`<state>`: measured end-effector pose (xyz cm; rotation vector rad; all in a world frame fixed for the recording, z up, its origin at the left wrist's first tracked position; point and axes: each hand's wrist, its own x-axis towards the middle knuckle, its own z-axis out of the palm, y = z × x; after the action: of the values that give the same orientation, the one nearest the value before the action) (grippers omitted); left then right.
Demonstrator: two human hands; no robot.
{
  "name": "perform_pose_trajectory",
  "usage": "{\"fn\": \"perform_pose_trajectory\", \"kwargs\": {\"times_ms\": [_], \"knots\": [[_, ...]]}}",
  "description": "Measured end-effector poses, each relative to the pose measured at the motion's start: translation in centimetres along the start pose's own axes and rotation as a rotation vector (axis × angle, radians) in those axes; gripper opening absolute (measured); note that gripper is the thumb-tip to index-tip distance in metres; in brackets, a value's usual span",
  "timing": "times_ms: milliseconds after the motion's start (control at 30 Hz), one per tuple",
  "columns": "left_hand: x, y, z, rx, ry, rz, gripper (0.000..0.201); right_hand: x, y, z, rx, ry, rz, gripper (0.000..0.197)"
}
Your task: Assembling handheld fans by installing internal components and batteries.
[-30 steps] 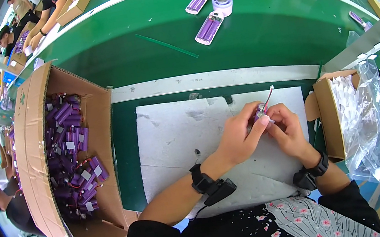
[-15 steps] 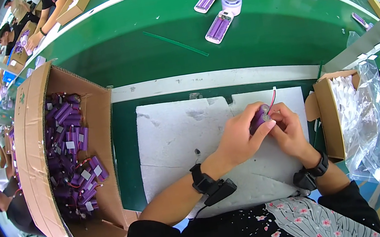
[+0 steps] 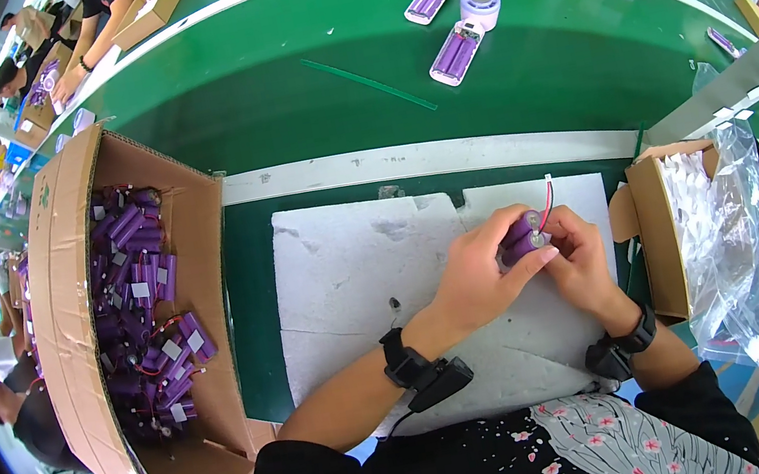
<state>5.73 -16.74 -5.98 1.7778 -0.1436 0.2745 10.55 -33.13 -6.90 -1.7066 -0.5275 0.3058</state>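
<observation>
Over a white foam sheet (image 3: 345, 273), my left hand (image 3: 475, 271) grips a purple two-cell battery pack (image 3: 520, 238), its metal ends turned toward my right. Red and white wires (image 3: 548, 197) rise from the pack to a small white plug at their tip. My right hand (image 3: 579, 261) is closed at the pack's right end, with fingers and thumb against it near the wires; part of the pack is hidden by my fingers. Each wrist wears a black strapped device.
On the left stands a cardboard box (image 3: 207, 440) of purple battery packs (image 3: 140, 289). To the right, a smaller carton (image 3: 659, 238) holds white pieces in clear plastic (image 3: 731, 246). Two handheld-fan bodies (image 3: 458, 50) lie on the green belt (image 3: 276, 113) beyond. Co-workers sit farther off.
The two fan bodies and the green strip have shifted right along with the belt. In my hands the battery pack has turned slightly, so both cell ends show more clearly.
</observation>
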Motion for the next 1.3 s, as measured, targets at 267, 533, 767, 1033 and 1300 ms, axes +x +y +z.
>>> {"fn": "perform_pose_trajectory", "kwargs": {"times_ms": [267,533,767,1033,1300], "knots": [[0.0,0.1,0.0,-0.005,0.023,-0.012,0.044,0.0,-0.2,0.3,0.022,0.021,0.031,0.017],[0.1,0.3,0.0,0.029,0.027,0.020,0.046,-0.1,1.0,0.0,-0.013,0.027,0.009,0.014],[0.1,0.1,0.1,0.023,0.034,0.061,0.048,-0.1,1.1,0.2,-0.021,0.051,0.016,0.013],[0.1,0.0,0.1,0.016,0.039,0.046,0.049,-0.1,0.8,0.1,-0.009,0.042,0.027,0.010],[0.1,0.2,0.0,0.021,0.036,0.042,0.048,-0.1,0.6,0.1,-0.006,0.052,0.045,0.010]]}}
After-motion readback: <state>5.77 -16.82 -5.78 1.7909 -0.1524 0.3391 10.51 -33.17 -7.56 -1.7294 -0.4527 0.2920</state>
